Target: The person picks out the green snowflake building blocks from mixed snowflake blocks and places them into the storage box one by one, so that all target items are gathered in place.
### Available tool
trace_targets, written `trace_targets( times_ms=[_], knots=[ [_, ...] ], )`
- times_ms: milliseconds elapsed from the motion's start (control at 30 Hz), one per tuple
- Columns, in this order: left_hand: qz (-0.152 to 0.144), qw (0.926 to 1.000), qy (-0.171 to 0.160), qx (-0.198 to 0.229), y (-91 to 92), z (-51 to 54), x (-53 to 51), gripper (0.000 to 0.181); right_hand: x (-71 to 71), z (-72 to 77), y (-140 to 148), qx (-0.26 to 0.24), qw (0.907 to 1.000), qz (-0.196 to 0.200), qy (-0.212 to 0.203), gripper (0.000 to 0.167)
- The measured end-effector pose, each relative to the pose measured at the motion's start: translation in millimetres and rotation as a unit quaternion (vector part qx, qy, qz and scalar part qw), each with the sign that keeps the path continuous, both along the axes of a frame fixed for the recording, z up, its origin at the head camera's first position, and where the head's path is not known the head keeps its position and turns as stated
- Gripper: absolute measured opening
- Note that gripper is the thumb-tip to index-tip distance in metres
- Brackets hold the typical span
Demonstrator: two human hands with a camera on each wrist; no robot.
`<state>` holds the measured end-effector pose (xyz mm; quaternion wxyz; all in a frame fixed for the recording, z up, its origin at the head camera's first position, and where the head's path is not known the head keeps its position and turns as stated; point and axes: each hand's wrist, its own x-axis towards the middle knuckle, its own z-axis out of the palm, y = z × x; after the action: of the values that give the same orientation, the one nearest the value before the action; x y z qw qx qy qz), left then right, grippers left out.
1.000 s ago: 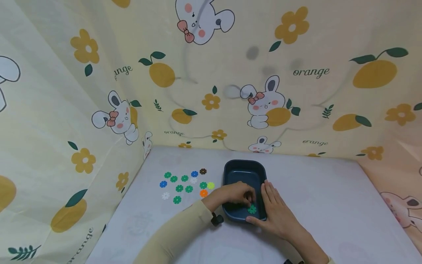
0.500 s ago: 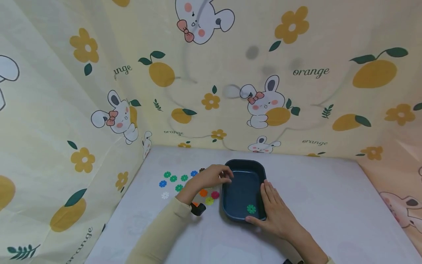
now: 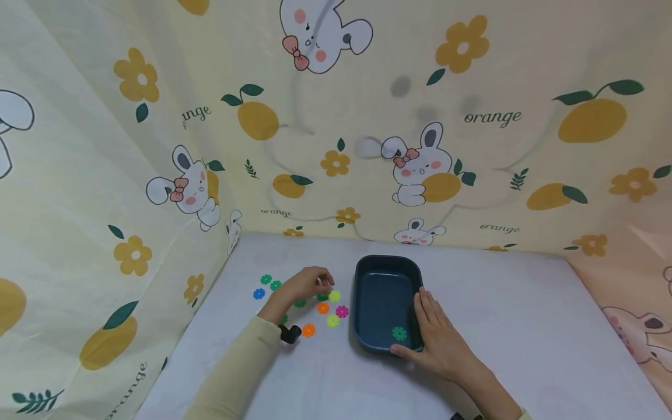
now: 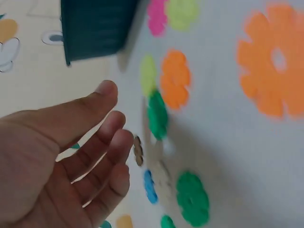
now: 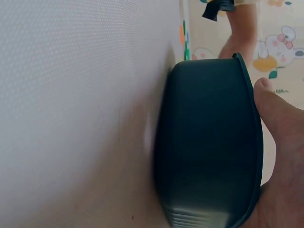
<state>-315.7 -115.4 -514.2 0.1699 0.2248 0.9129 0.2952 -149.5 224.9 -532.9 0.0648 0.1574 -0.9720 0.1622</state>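
My left hand [image 3: 304, 286] hovers over a scatter of small notched plastic discs, its fingers loosely bent; the left wrist view shows nothing between thumb and fingers. Near it lie an orange disc [image 3: 322, 308], a yellow-green disc [image 3: 334, 296] and a green disc [image 4: 192, 198]; the hand and forearm hide others in the head view. A dark blue rectangular tray [image 3: 385, 300] stands to the right, with one green disc [image 3: 399, 333] flat at its near end. Straight fingers of my right hand [image 3: 446, 344] lie along the tray's right side, the thumb at its near rim.
Left of the tray lie a pink disc [image 3: 342, 311] and another orange disc [image 3: 308, 331]. Farther left is a blue disc [image 3: 259, 294]. A patterned cloth [image 3: 336, 116] hangs behind and beside the white table [image 3: 525, 326].
My left hand has come up out of the tray and moved left over the discs. The green disc stays in the tray. My right hand keeps its place on the tray.
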Motion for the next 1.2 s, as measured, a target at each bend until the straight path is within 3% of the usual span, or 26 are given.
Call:
trace_targets(
  times_ms=[200,600,1000,1200],
  knots=[
    [0.011,0.9994,0.006,-0.031,-10.7,-4.5,0.2,0.018,-0.5,0.2,-0.2,0.003,1.0,-0.003,-0.006,0.129],
    [0.014,0.9978,0.007,-0.064,-7.9,-4.9,1.5,0.024,-1.2,-1.0,0.9,0.005,0.9999,-0.003,-0.01,0.129],
    [-0.009,0.9993,0.025,0.025,-11.4,-5.3,11.2,0.022,-0.5,-5.6,-0.9,0.009,0.9997,-0.004,-0.021,0.13],
    [-0.007,0.996,0.032,0.084,0.9,13.3,12.4,0.017,-1.1,-0.9,-1.1,0.005,0.9999,-0.004,-0.015,0.129]
  ],
)
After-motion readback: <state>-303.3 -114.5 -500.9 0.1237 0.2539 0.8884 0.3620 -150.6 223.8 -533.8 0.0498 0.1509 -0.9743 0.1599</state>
